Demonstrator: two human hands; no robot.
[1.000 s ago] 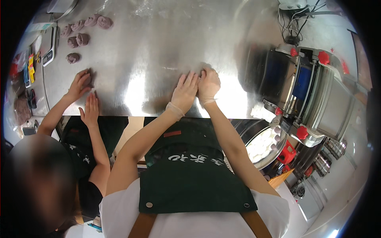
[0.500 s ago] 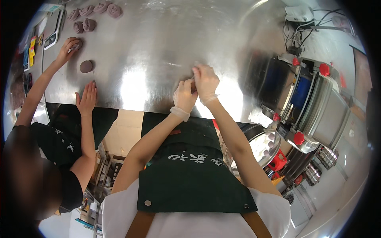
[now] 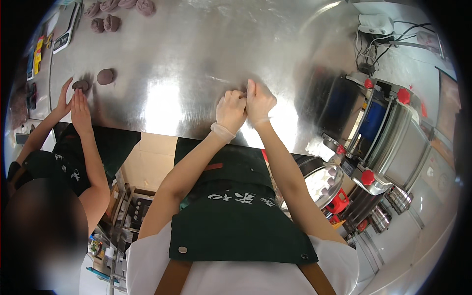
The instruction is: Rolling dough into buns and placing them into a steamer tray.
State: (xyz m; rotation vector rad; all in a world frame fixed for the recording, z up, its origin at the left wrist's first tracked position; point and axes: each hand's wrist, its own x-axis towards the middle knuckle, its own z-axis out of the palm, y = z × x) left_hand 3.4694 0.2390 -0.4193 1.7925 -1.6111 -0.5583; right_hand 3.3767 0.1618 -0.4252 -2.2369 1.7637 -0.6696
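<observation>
Both my hands wear thin clear gloves and meet above the steel table near its front edge. My left hand is closed, its fingers curled around a small piece of purple-brown dough. Against it, my right hand is closed too, thumb raised, gripping the same piece from the right. Most of the dough is hidden by my fingers, so its shape cannot be made out.
On my left, a co-worker's hands cup a dough piece. A round dough ball sits beside them. Several rolled dough pieces and a scale stand far left. At right are a roller machine and a round tray of dough balls.
My hands stay together; the fingers have shifted and the right hand has lowered slightly onto the left. The co-worker's hands have come together around the dough piece.
</observation>
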